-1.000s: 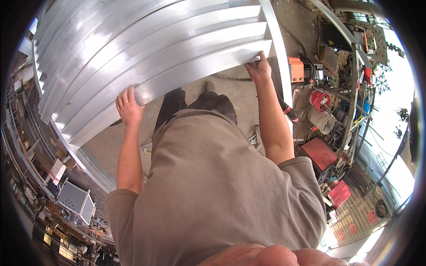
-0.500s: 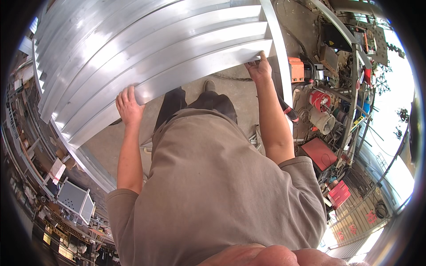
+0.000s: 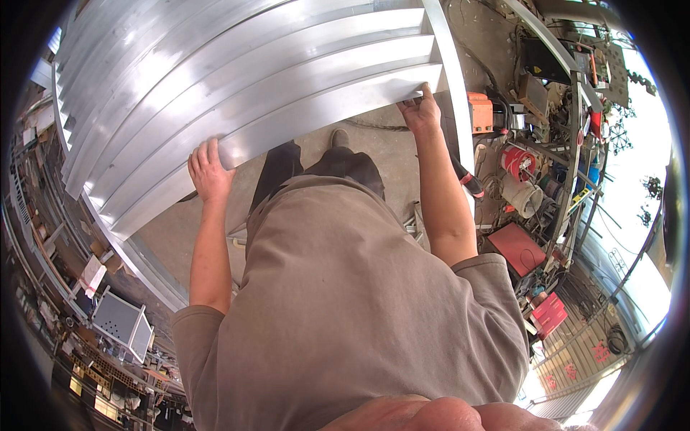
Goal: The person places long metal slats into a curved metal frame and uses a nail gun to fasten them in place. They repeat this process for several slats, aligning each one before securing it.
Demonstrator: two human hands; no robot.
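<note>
A large silvery metal frame with several parallel slats spans the upper left. Its nearest slat (image 3: 309, 115) crosses in front of me, between a right side rail (image 3: 456, 97) and a left side rail (image 3: 141, 263). My left hand (image 3: 210, 174) is closed over this slat's near edge, left of its middle, with the fingers on its upper face. Close to the slat's right end, my right hand (image 3: 422, 116) grips the same edge, its thumb on top and its other fingers partly hidden underneath.
Right of the frame are an orange box-shaped machine (image 3: 479, 113), a red bucket (image 3: 516, 162) and a red panel (image 3: 517, 248). A black-and-red tool (image 3: 471, 181) lies beside the right rail. At lower left stands a grey metal stand (image 3: 121, 322) amid clutter. My shoe (image 3: 340, 139) shows below the slat.
</note>
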